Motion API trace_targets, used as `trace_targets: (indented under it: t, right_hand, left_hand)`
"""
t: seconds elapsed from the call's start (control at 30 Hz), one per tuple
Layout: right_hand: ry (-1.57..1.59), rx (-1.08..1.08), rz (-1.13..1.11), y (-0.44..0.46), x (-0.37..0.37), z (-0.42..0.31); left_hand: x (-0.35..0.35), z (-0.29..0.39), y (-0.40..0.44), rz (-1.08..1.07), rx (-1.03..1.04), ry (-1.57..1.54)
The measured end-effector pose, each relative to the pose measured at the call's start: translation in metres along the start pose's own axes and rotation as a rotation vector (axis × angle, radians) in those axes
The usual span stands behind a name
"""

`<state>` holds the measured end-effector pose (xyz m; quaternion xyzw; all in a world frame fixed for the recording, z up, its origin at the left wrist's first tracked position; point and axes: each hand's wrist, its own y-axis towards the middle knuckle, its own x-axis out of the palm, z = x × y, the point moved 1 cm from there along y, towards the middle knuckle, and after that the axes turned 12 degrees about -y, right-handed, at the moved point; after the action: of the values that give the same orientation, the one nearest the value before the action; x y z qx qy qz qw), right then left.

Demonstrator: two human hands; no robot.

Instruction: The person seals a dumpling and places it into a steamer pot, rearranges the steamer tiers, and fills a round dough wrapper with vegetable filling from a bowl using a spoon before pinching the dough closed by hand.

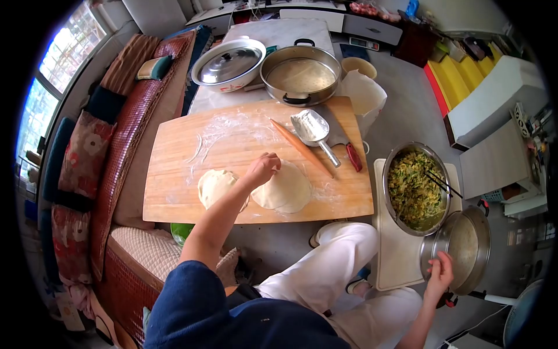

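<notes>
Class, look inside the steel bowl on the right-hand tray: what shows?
The bowl holds a chopped green-and-yellow mixture with chopsticks; the mixture covers the bottom, which cannot be seen.

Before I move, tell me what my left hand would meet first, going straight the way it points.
Your left hand would probably meet the rolling pin first, with the flour scoop beyond. The hand's height above the board is unclear; it might pass over.

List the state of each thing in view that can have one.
White basin, covered with its lid
Black-handled pan, uncovered
Scoop, loaded with flour
Rolling pin, lying unheld
Board, floury
Dough, flattened
Left hand, at the dough
Filling bowl, uncovered, chopsticks in it
Pot beside it, uncovered
Right hand, fingers slightly curled
</notes>
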<state>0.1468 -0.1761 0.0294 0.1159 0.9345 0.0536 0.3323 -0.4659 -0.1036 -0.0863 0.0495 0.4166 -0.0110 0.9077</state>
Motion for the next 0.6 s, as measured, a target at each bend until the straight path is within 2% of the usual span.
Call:
trace_targets:
  t: [0.1,0.2,0.3,0.37,0.4,0.5,0.6]
  right_hand:
    - [0.005,-0.035,-0.118,-0.001,0.032,-0.031]
    - [0.032,-0.053,-0.244,-0.003,0.068,-0.054]
    - [0.11,-0.062,-0.4,-0.009,0.106,-0.092]
    - [0.166,-0.115,-0.502,-0.012,0.136,-0.104]
    - [0.266,-0.083,-0.56,-0.016,0.152,-0.114]
    - [0.475,0.038,-0.81,-0.036,0.207,-0.119]
    - [0.831,0.381,-0.971,-0.066,0.256,-0.13]
  left_hand:
    - [0.001,-0.013,0.005,-0.009,0.139,0.004]
    - [0.0,-0.012,0.004,-0.099,-0.023,-0.087]
    - [-0.007,-0.002,-0.002,-0.1,-0.033,-0.079]
    - [-0.008,-0.006,-0.005,-0.108,0.051,-0.068]
    - [-0.01,-0.007,-0.007,-0.113,0.094,-0.061]
    - [-0.027,0.008,-0.019,-0.164,0.027,-0.135]
    - [-0.056,0.068,-0.026,-0.27,-0.176,-0.349]
